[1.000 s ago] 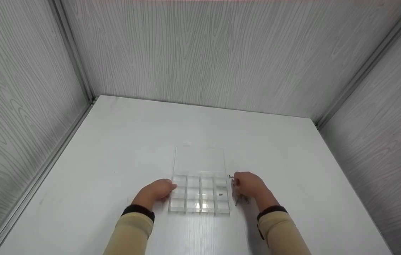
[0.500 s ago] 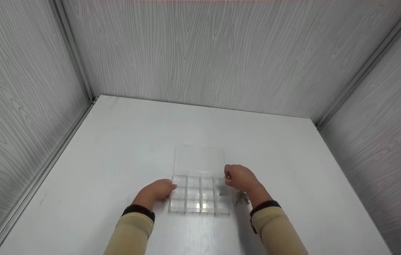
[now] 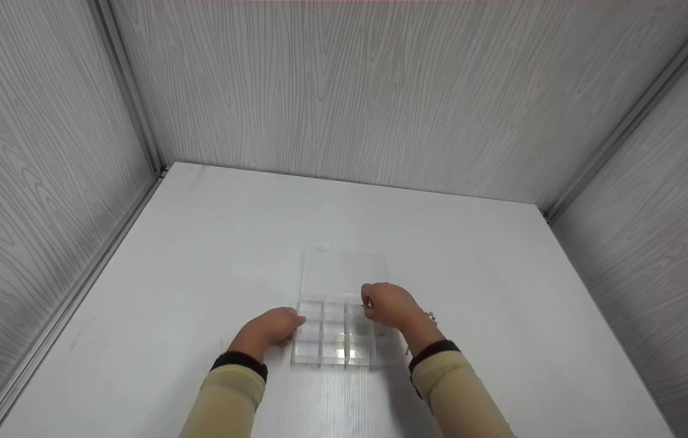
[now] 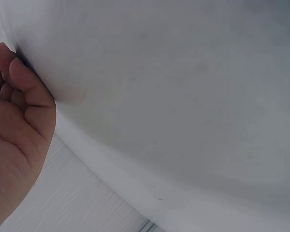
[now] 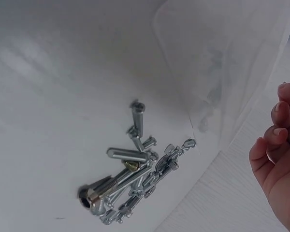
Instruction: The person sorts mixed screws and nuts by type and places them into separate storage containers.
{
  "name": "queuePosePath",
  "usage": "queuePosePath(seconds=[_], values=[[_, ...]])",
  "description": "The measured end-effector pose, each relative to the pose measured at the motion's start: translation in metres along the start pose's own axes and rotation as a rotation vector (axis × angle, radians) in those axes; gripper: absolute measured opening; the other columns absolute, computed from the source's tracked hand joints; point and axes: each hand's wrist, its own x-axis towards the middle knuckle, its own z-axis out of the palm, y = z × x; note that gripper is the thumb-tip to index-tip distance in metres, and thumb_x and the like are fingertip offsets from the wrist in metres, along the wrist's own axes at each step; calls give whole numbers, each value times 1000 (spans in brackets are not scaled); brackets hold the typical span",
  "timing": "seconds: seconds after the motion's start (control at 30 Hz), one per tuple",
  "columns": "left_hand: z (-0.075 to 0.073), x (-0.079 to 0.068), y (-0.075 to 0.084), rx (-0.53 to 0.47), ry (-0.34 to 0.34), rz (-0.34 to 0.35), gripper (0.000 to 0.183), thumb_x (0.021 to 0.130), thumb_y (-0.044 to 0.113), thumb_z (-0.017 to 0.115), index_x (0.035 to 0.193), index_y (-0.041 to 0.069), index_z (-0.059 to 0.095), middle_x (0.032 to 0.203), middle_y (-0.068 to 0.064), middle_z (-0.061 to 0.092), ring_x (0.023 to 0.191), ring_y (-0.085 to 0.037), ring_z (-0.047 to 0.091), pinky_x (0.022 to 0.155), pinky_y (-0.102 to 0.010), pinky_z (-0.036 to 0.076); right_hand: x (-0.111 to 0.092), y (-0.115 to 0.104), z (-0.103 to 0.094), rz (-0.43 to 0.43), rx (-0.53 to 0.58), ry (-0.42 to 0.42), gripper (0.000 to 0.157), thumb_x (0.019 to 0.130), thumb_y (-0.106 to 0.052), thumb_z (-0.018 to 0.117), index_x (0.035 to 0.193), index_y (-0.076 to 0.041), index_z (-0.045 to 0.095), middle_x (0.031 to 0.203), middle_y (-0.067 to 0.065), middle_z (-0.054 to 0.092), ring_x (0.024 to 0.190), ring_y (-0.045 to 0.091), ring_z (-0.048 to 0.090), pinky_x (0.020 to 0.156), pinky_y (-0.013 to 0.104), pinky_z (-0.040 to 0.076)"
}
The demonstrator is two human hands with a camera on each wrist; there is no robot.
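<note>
A clear plastic compartment box (image 3: 334,333) lies on the white table, its clear lid (image 3: 344,272) folded back flat behind it. At its left side my left hand (image 3: 274,324) grips the wall, thumb on the rim; in the left wrist view the curled fingers (image 4: 20,79) show. My right hand (image 3: 389,304) is over the box's right-hand compartments, fingertips together, with a small dark bit at them whose kind I cannot tell. Right of the box lies a loose pile of screws, bolts and nuts (image 5: 130,176), mostly behind my right wrist in the head view.
The white table (image 3: 246,219) is bounded by grey wood-grain panels at the back (image 3: 344,91), left (image 3: 27,152) and right (image 3: 654,213). One brass-coloured piece (image 5: 131,166) sits among the silvery hardware.
My right hand has moved left from beside the hardware pile, across the box's right column, to over its inner compartments. The left hand keeps its grip on the box.
</note>
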Motion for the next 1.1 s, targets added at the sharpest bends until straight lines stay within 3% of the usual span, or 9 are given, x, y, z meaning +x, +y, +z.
queuePosePath(seconds=[0.3,0.63,0.87,1.1], values=[[1,-3,4,-23,-1,18,28,95,27,43,73,11,48,60,0,44,55,-15,42,54,-26,37,0,4,4,-11,2,-6,5,85,-18,61,86,-14,58,76,-3,59,69,14,55,59,29,45],[0,-3,3,-20,-10,39,30,96,26,43,71,11,46,58,-1,43,52,-14,40,52,-25,36,-10,24,-7,5,67,63,4,86,-14,60,83,-14,58,72,-4,56,64,12,52,56,28,43],[0,-2,3,20,-9,46,30,96,26,42,72,10,47,57,0,42,52,-14,39,53,-25,37,-22,43,-13,150,141,80,7,88,-14,59,81,-16,57,68,-5,51,59,10,49,52,28,41],[0,-2,2,-5,-6,34,28,96,24,43,73,9,48,59,-1,43,54,-15,41,52,-25,36,-26,60,-10,290,131,26,8,87,-13,59,80,-16,59,70,-4,55,61,12,51,53,29,42]])
